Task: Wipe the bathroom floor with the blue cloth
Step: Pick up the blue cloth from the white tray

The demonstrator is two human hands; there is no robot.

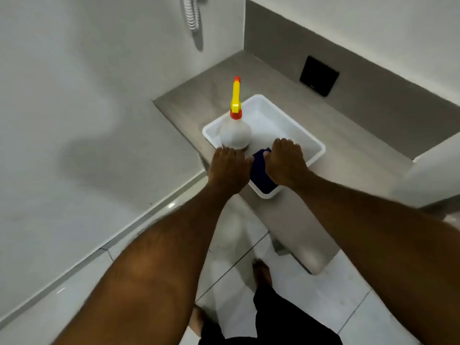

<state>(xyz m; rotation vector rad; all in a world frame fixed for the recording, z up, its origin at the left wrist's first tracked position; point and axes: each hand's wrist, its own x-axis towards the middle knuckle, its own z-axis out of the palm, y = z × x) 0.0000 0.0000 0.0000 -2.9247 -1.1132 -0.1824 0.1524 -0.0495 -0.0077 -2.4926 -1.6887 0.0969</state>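
Hands [230,168] [286,163] atop blue cloth [261,175], grip unclear, white tub [311,143] on grey ledge [348,155], tiled floor [311,295] below.

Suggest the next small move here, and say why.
Probably lift the dark blue cloth out of the white plastic tub: both hands, left hand and right hand, are on it, it lies in the tub's near corner, and the tiled floor below is unwiped.
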